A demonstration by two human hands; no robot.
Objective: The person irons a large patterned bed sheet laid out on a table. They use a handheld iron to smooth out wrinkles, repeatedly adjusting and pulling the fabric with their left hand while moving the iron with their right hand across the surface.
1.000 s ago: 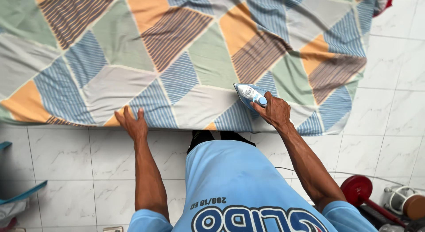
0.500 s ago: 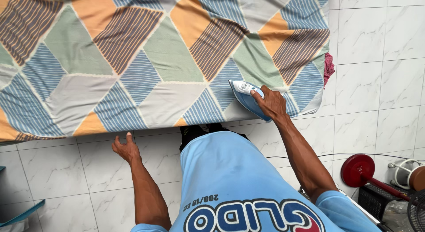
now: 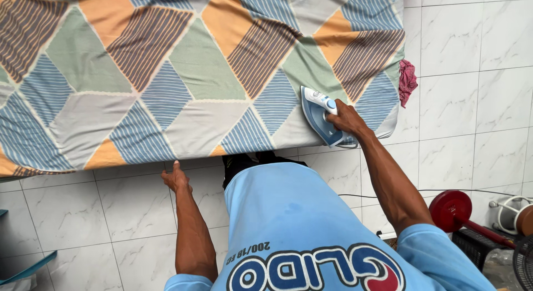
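Observation:
A large patterned sheet (image 3: 183, 80) with blue, green, orange and grey striped diamonds lies spread over a flat surface. My right hand (image 3: 347, 120) grips the handle of a blue and white clothes iron (image 3: 318, 114), which rests on the sheet near its front right edge. My left hand (image 3: 176, 178) hovers just below the sheet's front edge, fingers loosely apart, holding nothing. I wear a light blue shirt (image 3: 300, 230).
White marble-look floor tiles (image 3: 472, 91) surround the sheet. A pink-red cloth (image 3: 407, 80) hangs at the sheet's right edge. A red disc weight on a bar (image 3: 452, 210) and a cable lie at lower right. A blue object (image 3: 25, 267) sits at lower left.
My left hand has come off the sheet's front edge and dropped below it. My right hand holds the iron further right along the sheet's edge. The view has shifted right.

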